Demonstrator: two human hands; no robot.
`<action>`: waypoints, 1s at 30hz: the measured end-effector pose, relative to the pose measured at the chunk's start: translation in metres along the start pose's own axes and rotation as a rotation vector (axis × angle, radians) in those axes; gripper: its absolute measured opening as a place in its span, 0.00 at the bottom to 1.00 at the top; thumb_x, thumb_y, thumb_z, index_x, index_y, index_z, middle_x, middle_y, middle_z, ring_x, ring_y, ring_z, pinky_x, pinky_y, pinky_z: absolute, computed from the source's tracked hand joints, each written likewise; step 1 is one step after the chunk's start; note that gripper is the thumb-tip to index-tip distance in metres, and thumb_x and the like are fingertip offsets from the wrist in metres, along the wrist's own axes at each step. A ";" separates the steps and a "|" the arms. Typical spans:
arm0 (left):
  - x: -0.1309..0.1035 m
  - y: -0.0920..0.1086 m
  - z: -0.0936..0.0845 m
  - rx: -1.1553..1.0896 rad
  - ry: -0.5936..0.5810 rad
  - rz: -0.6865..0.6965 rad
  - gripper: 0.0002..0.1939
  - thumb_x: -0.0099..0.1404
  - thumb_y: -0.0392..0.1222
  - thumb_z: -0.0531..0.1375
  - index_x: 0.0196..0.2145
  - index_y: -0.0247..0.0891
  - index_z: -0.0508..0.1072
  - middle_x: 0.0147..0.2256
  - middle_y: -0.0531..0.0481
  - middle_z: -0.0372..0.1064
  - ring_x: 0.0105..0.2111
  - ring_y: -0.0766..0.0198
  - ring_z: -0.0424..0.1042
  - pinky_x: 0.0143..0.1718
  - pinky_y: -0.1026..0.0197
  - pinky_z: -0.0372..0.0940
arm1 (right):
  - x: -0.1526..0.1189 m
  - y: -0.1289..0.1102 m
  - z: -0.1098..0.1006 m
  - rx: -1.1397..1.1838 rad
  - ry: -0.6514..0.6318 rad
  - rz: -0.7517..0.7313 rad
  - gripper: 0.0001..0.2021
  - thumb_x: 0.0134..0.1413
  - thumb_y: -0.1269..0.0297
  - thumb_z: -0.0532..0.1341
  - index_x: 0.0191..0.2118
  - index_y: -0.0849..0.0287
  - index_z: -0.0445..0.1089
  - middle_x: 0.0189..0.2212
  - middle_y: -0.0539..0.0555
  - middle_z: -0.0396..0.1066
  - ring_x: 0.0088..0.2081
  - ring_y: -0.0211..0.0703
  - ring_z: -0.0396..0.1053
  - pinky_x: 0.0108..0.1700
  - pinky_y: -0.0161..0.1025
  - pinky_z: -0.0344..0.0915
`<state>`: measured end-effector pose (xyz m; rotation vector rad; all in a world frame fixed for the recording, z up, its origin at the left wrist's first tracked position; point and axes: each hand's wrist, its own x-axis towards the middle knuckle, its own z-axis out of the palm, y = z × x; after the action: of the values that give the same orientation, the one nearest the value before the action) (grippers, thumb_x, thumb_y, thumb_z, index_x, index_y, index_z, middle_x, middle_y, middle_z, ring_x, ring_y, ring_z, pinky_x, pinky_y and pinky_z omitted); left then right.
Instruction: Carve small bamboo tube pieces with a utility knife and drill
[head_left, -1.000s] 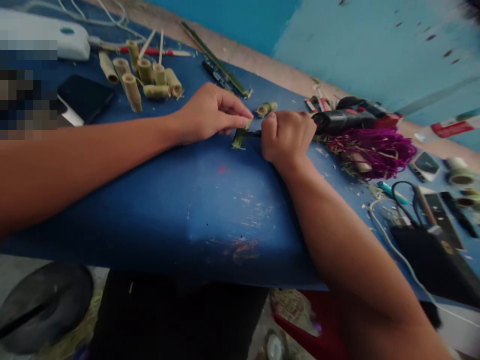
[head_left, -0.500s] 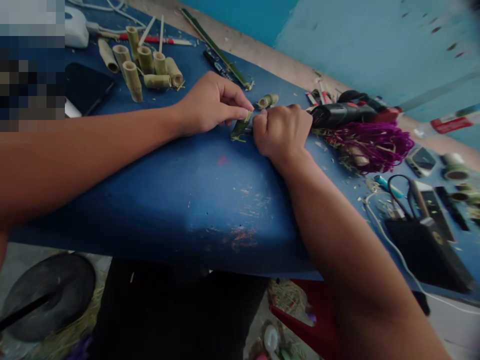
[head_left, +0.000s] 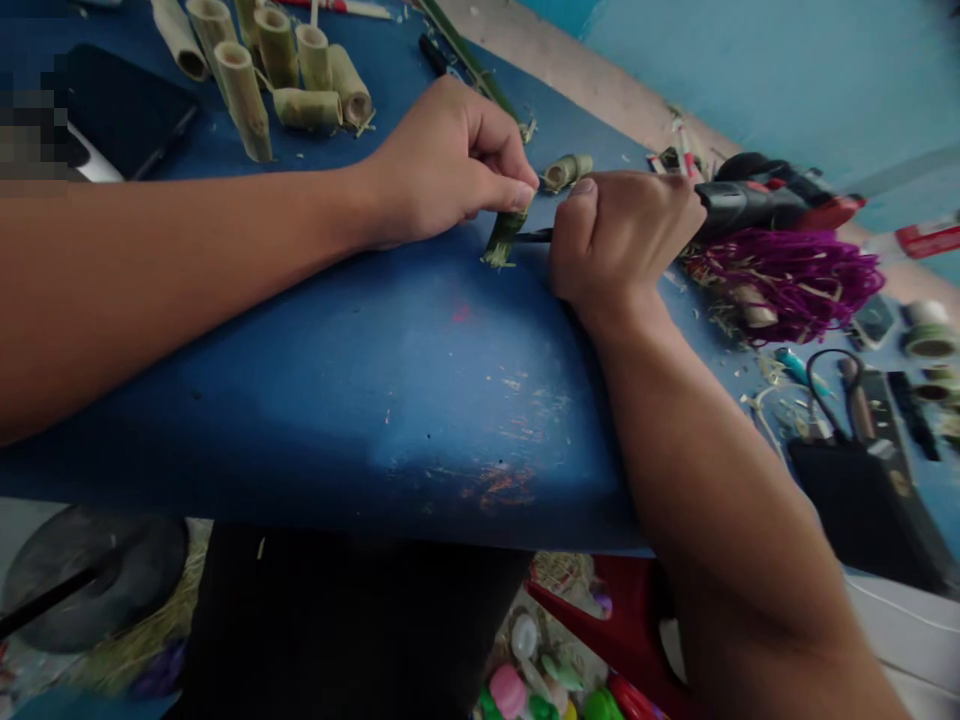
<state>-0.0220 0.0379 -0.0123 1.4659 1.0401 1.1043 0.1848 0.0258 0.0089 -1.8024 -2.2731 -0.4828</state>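
Between thumb and fingertips, my left hand (head_left: 465, 160) pinches the top of a short green bamboo piece (head_left: 504, 238), which stands tilted on the blue table with frayed fibres at its lower end. My right hand (head_left: 619, 235) is closed in a fist around a knife (head_left: 534, 236). Only a short stretch of its thin dark blade shows, reaching to the side of the bamboo; the handle is hidden in the fist. Just behind the two hands lies a small bamboo tube (head_left: 566, 172).
Several cut bamboo tubes (head_left: 244, 100) and a dark phone (head_left: 124, 110) are at the back left. A long green bamboo strip (head_left: 480, 70) lies at the rear. On the right are a black-and-red power tool (head_left: 772, 205), purple strands (head_left: 795, 285) and a black box (head_left: 862, 510).
The view has shifted, so the table things sit differently in the frame. My right hand has moved slightly away from the bamboo, baring more blade. My left hand keeps its pinch.
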 end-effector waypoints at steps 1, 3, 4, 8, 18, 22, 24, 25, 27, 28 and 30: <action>0.002 -0.003 0.000 -0.005 0.001 -0.007 0.12 0.61 0.42 0.80 0.37 0.35 0.85 0.36 0.49 0.78 0.44 0.51 0.82 0.37 0.58 0.71 | 0.001 0.000 0.000 0.000 -0.004 -0.001 0.24 0.74 0.58 0.48 0.42 0.62 0.80 0.39 0.71 0.81 0.45 0.62 0.79 0.45 0.52 0.64; 0.002 -0.003 0.000 0.010 0.006 -0.007 0.13 0.60 0.44 0.81 0.37 0.37 0.85 0.37 0.50 0.79 0.44 0.51 0.82 0.36 0.58 0.71 | 0.002 0.001 0.000 -0.003 -0.009 -0.009 0.24 0.73 0.58 0.49 0.40 0.63 0.82 0.38 0.71 0.81 0.43 0.62 0.79 0.44 0.52 0.64; -0.001 -0.001 0.001 0.030 0.008 0.002 0.13 0.59 0.45 0.81 0.36 0.37 0.86 0.38 0.50 0.79 0.44 0.51 0.82 0.36 0.58 0.72 | 0.002 0.001 0.000 0.000 -0.009 -0.023 0.25 0.73 0.58 0.48 0.39 0.62 0.82 0.37 0.70 0.81 0.42 0.62 0.79 0.43 0.51 0.64; -0.017 0.019 0.002 0.179 0.000 0.095 0.07 0.64 0.41 0.78 0.33 0.37 0.86 0.34 0.51 0.77 0.41 0.56 0.82 0.39 0.58 0.71 | 0.000 -0.004 -0.001 -0.041 -0.021 -0.086 0.27 0.73 0.58 0.48 0.39 0.62 0.85 0.35 0.68 0.82 0.39 0.59 0.79 0.41 0.50 0.63; -0.020 0.020 -0.001 0.225 0.064 0.112 0.11 0.66 0.38 0.76 0.27 0.36 0.84 0.35 0.47 0.82 0.28 0.65 0.72 0.37 0.55 0.68 | -0.005 -0.008 -0.011 0.001 -0.068 -0.127 0.18 0.69 0.60 0.54 0.34 0.61 0.78 0.35 0.65 0.81 0.39 0.54 0.77 0.40 0.48 0.57; -0.020 0.019 -0.001 0.233 0.056 0.134 0.14 0.66 0.46 0.78 0.28 0.35 0.83 0.38 0.49 0.83 0.31 0.66 0.74 0.37 0.55 0.68 | -0.003 -0.006 -0.015 0.057 0.034 -0.092 0.19 0.71 0.59 0.52 0.33 0.58 0.75 0.37 0.65 0.82 0.40 0.54 0.78 0.40 0.48 0.58; -0.020 0.020 0.000 0.242 0.055 0.138 0.17 0.65 0.49 0.78 0.28 0.35 0.83 0.38 0.50 0.82 0.32 0.66 0.75 0.37 0.55 0.67 | -0.001 -0.006 -0.014 0.058 0.050 -0.098 0.22 0.73 0.58 0.50 0.34 0.58 0.77 0.38 0.65 0.82 0.42 0.56 0.79 0.40 0.48 0.61; -0.020 0.021 0.001 0.245 0.059 0.135 0.17 0.66 0.48 0.78 0.28 0.34 0.83 0.37 0.51 0.82 0.31 0.67 0.74 0.37 0.56 0.66 | -0.001 -0.006 -0.012 0.058 0.051 -0.115 0.23 0.73 0.57 0.48 0.36 0.58 0.78 0.39 0.64 0.82 0.42 0.56 0.79 0.41 0.48 0.62; -0.020 0.022 0.003 0.249 0.069 0.125 0.15 0.67 0.42 0.77 0.27 0.34 0.82 0.37 0.51 0.82 0.29 0.70 0.71 0.35 0.57 0.65 | -0.001 -0.006 -0.010 0.068 0.059 -0.149 0.26 0.73 0.55 0.46 0.38 0.58 0.81 0.37 0.62 0.82 0.42 0.56 0.80 0.42 0.48 0.65; -0.019 0.023 0.004 0.248 0.072 0.121 0.14 0.68 0.39 0.76 0.27 0.34 0.81 0.37 0.50 0.82 0.28 0.71 0.70 0.35 0.57 0.65 | -0.002 -0.007 -0.009 0.075 0.061 -0.154 0.28 0.74 0.55 0.45 0.39 0.58 0.82 0.37 0.62 0.82 0.42 0.57 0.80 0.42 0.49 0.66; -0.019 0.022 0.004 0.235 0.071 0.133 0.14 0.68 0.33 0.75 0.26 0.35 0.79 0.37 0.49 0.83 0.26 0.70 0.69 0.33 0.57 0.65 | -0.004 -0.009 -0.010 0.082 0.028 -0.128 0.29 0.74 0.55 0.45 0.42 0.61 0.84 0.38 0.65 0.82 0.43 0.60 0.81 0.43 0.50 0.68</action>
<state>-0.0206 0.0152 0.0066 1.7138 1.1671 1.1653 0.1767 0.0171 0.0153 -1.6099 -2.3628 -0.4262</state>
